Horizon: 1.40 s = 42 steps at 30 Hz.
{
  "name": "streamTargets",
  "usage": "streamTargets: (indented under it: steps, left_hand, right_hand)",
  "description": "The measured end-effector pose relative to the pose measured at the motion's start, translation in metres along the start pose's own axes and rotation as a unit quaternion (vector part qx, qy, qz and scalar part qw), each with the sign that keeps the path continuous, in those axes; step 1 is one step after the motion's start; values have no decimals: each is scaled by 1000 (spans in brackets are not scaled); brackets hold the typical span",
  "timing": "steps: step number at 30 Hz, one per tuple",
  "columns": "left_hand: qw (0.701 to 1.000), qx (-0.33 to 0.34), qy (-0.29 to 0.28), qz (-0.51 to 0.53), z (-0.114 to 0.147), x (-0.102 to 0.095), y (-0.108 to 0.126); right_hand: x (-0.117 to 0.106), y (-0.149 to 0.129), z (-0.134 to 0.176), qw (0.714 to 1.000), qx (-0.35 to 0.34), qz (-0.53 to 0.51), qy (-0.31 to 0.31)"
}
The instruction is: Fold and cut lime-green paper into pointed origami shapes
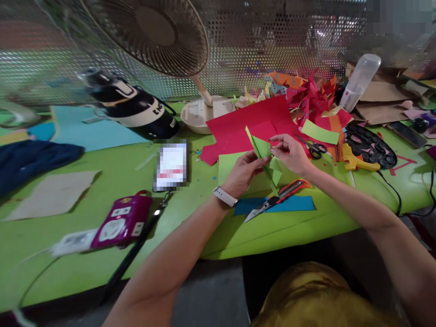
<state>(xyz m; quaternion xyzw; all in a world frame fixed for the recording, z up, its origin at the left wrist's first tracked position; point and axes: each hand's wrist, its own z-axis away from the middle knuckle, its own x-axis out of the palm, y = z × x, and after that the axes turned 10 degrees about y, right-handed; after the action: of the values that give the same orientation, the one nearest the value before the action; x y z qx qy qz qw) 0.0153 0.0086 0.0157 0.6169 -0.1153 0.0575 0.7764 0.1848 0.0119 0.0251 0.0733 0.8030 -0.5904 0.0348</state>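
A folded piece of green paper is held up over the table between both hands. My left hand, with a white band at the wrist, pinches its lower side between thumb and fingers. From the right, my right hand has its fingertips closed on the paper's upper right edge. Just below lies a box cutter with an orange-edged handle and its blade out, resting across a strip of blue paper. Behind the hands lie a flat light green sheet and large red paper.
Scissors, a yellow glue gun with a cord and a black palette lie to the right. A fan, a black bottle, a purple power strip and a lit phone are on the left. Red paper shapes pile up behind.
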Motion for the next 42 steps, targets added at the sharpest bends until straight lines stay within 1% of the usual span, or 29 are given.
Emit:
streamTargets:
  steps: [4,8,12,15,17,19,22,24,28,33,37,41,42]
  left_hand:
    - [1000,11,2,-14,-2,-2,0]
    - [999,32,-1,-1,-4,-2,-1]
    - [998,50,26,25,-6,-1,-3]
    - [997,57,29,33,-5,0,-1]
    - [998,54,22,32,-4,0,0]
    - [998,47,14,30,-4,1,1]
    - [999,43,4,29,-3,2,1]
    - [999,41,0,27,-3,2,1]
    - [999,34,-4,17,-2,3,2]
    - [1000,26,-11,3,1,4,5]
    - [1000,-1,-10,7,3,4,5]
    - [1000,-16,7,18,2,3,2]
    - [1000,-10,16,13,0,2,1]
  right_hand:
    - [3,0,2,999,-25,23,20]
    - [4,-3,2,999,-27,21,28]
    - [1,-9,0,999,-8,-7,34]
    - [-1,-12,0,1000,30,-6,3]
    - [-1,-11,-1,999,47,-2,-23]
    - [0,-9,-2,999,36,1,-34]
    - [2,-4,-3,999,2,18,-35]
    - [1,-2,-4,999,-7,34,-34]
    - [0,-1,-4,998,0,54,-31]
    - [-1,-1,-4,998,9,51,-27]
    - [-2,-5,-5,999,16,36,-21]
    - [-3,-5,-5,999,12,37,-22]
    - [-3,-4,-5,999,13,43,-23]
